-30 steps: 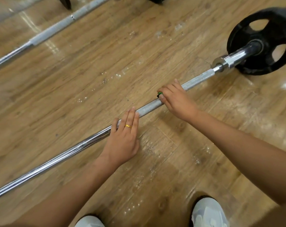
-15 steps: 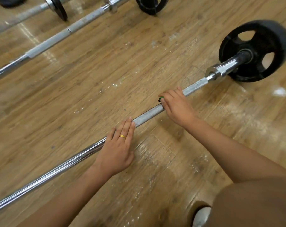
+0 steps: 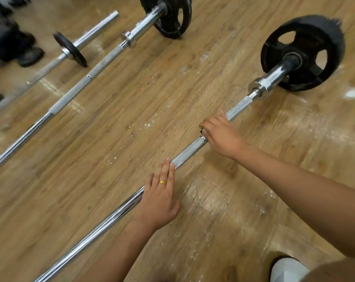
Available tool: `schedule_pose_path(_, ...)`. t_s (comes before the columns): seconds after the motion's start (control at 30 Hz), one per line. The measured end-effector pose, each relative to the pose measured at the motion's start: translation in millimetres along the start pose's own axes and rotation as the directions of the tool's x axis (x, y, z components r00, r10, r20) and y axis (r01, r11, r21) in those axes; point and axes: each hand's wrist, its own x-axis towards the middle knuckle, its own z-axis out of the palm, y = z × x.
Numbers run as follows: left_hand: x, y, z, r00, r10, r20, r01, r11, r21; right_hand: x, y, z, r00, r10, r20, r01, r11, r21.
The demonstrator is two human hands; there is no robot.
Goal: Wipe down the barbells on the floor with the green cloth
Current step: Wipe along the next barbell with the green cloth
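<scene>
Green shows only as a sliver at the fingertips of the right hand [image 3: 221,137]: the green cloth [image 3: 201,129] is almost wholly buried in the grip, so how it is folded cannot be told. That hand curls over the rough, knurled part of the nearest barbell [image 3: 190,149], fingers wrapped round shaft and cloth together. I judge this is so the fabric hugs the metal all round as it wipes.

The left hand [image 3: 159,198] lies nearer and further left on the same shaft, where the knurling gives way to smooth chrome. Its fingers are straight and flat, holding nothing, with a gold ring [image 3: 162,182] on one. It probably presses down to stop the bar rolling on the wooden floor [image 3: 132,98].

Between the two hands a short run of knurling lies bare. Beyond the right hand the shaft runs far and right to a collar [image 3: 262,84] and a black plate [image 3: 306,51].

Two more barbells lie to the far left, a second barbell [image 3: 87,78] and a third barbell [image 3: 85,39], neither touched by either hand.
</scene>
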Motion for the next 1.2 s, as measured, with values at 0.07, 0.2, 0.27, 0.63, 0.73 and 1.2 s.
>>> schedule_pose_path(0.07,0.5,-1.2,-0.9,0.999,-0.016,0.047,0.016,1.000,0.009,-1.7,-1.8,4.6,0.999,-0.034,0.009,0.034,0.999,-0.019)
schedule_pose_path(0.2,5.7,24.6,-7.2,0.997,-0.081,-0.010,0.080,0.996,-0.033,-1.7,6.9,-3.2,0.991,-0.115,0.066,0.116,0.993,-0.014)
schedule_pose_path(0.27,18.6,47.1,-10.9,0.993,-0.100,-0.067,0.097,0.995,-0.037,0.9,11.0,-8.4,0.985,-0.152,0.080,0.155,0.988,-0.027)
schedule_pose_path(0.63,40.2,55.0,0.4,0.979,-0.142,-0.150,0.137,0.990,-0.042,7.0,24.7,-9.1,0.951,-0.290,0.112,0.297,0.954,-0.051)
schedule_pose_path(0.73,41.6,51.3,1.8,0.975,-0.149,-0.164,0.147,0.989,-0.026,21.4,34.4,-16.6,0.965,-0.227,0.133,0.236,0.970,-0.053)
schedule_pose_path(1.2,62.1,19.6,-15.3,0.982,-0.173,-0.078,0.172,0.985,-0.015,54.7,26.1,-7.3,0.980,-0.110,0.165,0.124,0.989,-0.081)
